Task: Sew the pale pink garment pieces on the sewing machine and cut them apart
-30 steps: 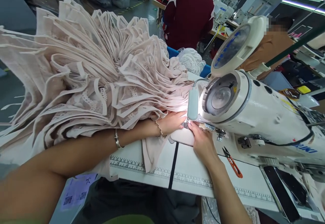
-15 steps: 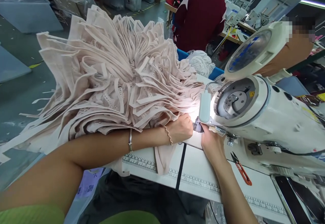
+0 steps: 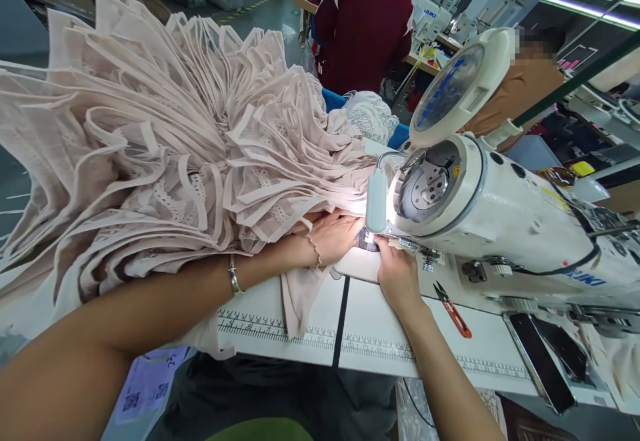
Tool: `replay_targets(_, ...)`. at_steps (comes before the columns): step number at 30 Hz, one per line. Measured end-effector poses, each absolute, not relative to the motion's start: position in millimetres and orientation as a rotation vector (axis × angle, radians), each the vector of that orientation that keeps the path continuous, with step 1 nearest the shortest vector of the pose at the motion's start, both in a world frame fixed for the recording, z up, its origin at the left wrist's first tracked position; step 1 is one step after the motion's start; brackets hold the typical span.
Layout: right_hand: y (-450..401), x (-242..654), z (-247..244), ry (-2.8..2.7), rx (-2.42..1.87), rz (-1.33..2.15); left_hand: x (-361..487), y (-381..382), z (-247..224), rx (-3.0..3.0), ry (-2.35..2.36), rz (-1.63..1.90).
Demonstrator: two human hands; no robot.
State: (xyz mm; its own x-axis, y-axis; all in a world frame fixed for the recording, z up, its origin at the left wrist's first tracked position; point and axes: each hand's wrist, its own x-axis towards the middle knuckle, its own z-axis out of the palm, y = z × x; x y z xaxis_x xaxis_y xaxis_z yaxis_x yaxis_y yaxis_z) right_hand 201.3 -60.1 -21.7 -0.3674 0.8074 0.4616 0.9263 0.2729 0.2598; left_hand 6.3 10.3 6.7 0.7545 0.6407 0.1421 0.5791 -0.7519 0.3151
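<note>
A large heap of beige lace-trimmed garments (image 3: pixel 195 141) spreads over the left of the sewing table and runs up to the sewing machine (image 3: pixel 500 207). On the heap's near edge, my left hand (image 3: pixel 337 235) lies rather flat, fingers stretched toward the lit presser foot (image 3: pixel 369 239). Close on the foot's right side is my right hand (image 3: pixel 399 273), its thumb at the foot and its fingers bent in under the machine head. What those fingers pinch is hidden. A beige strap-like end (image 3: pixel 300 301) hangs below my left wrist.
Orange-handled thread snips (image 3: pixel 454 311) and a dark phone (image 3: pixel 540 361) lie right of my right forearm. A ruler strip (image 3: pixel 375 349) runs along the table's front edge. White lace (image 3: pixel 373 117) sits in a blue container behind the heap. Two people sit beyond the machine.
The view has shifted right, so most things appear further left. My left hand has gone from bunched to flatter on the cloth. My right hand stays beside the presser foot.
</note>
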Motion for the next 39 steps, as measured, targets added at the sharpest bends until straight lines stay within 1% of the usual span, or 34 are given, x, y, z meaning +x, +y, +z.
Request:
replay_targets(3,-62,199,-19,-2.294,-1.699,-0.579,6,10,5,2.696,0.969,0.364)
replay_targets(7,-64,194,-13,-2.288,-1.975,-0.31,6,11,1,2.684,0.995,0.363)
replay_targets(9,-65,192,-10,-2.297,-2.044,-0.252,5,11,-1,2.684,0.985,0.379)
replay_targets(13,-65,187,-8,-2.335,-2.048,-0.267,6,11,-3,2.713,0.956,0.42)
replay_targets(19,-65,185,-7,-2.378,-2.086,-0.268,6,9,1,2.699,0.989,0.372)
replay_targets(27,-65,180,-1,-2.418,-2.086,-0.297,7,10,-2,2.726,0.964,0.401)
replay_targets(39,-67,173,9,-2.409,-2.269,-0.129,6,8,3,2.754,0.993,0.421)
